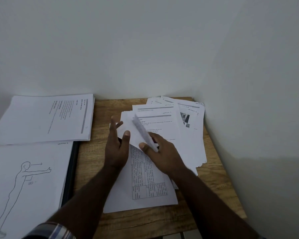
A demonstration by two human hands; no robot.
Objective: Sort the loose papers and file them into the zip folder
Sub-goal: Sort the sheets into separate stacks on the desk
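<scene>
Two sorted piles point(41, 118) lie far-left on the surface point(219, 187); the zip folder point(71, 169) sits beneath one. Most loose papers point(188, 135) remain unsorted: right hand point(162, 152) pinches a lifted sheet point(141, 130), left hand point(116, 149) relaxed beside it.

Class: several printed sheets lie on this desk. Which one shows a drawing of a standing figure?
The figure sheet at the near left, lying over the dark folder. The other sheets carry only text, tables or photos.

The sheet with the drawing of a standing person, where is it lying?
The figure-drawing sheet lies at the lower left of the head view, on the dark zip folder, just below another paper stack and left of the left hand.
</scene>
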